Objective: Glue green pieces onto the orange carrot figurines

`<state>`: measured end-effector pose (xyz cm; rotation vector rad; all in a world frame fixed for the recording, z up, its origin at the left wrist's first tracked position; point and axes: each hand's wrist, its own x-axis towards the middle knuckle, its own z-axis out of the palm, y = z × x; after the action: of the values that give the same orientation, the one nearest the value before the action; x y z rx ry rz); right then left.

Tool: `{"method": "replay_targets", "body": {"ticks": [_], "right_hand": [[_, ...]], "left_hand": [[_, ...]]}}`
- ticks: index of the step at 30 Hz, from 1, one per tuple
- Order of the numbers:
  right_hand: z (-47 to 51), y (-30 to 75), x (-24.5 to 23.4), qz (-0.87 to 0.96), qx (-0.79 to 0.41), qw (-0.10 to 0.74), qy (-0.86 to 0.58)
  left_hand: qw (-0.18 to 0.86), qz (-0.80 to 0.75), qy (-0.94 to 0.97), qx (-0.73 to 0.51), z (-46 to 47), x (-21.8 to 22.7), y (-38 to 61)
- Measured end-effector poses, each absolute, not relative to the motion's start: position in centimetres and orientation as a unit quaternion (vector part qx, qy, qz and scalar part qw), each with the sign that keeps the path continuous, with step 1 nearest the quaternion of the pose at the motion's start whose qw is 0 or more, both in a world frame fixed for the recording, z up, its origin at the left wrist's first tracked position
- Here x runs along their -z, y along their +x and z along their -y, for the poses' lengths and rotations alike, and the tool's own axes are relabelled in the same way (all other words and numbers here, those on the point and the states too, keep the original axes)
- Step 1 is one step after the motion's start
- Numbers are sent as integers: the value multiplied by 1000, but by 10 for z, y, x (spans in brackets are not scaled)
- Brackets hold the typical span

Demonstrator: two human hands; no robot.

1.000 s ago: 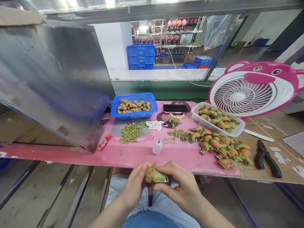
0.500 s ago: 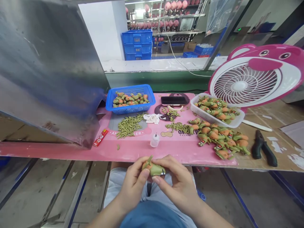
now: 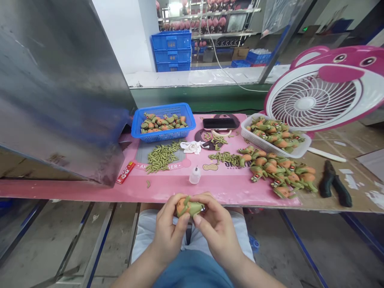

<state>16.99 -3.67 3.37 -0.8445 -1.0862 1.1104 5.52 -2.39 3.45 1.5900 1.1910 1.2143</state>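
A small green and orange figurine (image 3: 193, 208) is held between both hands over my lap, just off the table's front edge. My left hand (image 3: 170, 224) grips its orange end, thumb below and fingers behind. Round its green end close the fingers and thumb of my right hand (image 3: 214, 224). A small green limb-like piece sticks up from its orange part. On the pink mat stands a small clear bottle with a thin tip (image 3: 195, 176). Loose green pieces (image 3: 162, 157) lie heaped behind it to the left, and more figurines (image 3: 279, 172) are piled at the right.
A blue basket (image 3: 163, 137) and a white basket (image 3: 255, 138) hold figurines. Around them are a phone (image 3: 220, 123), a white cloth (image 3: 192, 147), a red packet (image 3: 126, 173), black-handled pliers (image 3: 333, 186) and a pink fan (image 3: 312, 96). A metal panel (image 3: 60, 96) rises at the left.
The figurine has turned in my fingers, showing more of its orange end, and sits slightly higher and to the left. Both hands moved with it and keep their hold. The camera view shifted slightly.
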Motion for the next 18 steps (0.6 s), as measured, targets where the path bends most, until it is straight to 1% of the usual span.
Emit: {"method": "replay_targets", "body": {"ticks": [3, 6, 9, 12, 15, 18], "right_hand": [[36, 170, -32, 499, -462, 619, -392], [32, 181, -32, 576, -426, 563, -412], [28, 198, -34, 692, -333, 489, -412], [27, 209, -34, 752, -247, 451, -412], [25, 227, -29, 758, -205, 434, -442], [18, 274, -21, 697, -125, 421, -567]], "left_hand": [[390, -475, 629, -476, 23, -32, 53], [413, -485, 607, -475, 24, -27, 51], [445, -508, 573, -465, 25, -20, 52], [485, -529, 542, -437, 25, -10, 58], [560, -469, 539, -420, 25, -1, 62], [628, -386, 568, -368, 20, 6, 62]]}}
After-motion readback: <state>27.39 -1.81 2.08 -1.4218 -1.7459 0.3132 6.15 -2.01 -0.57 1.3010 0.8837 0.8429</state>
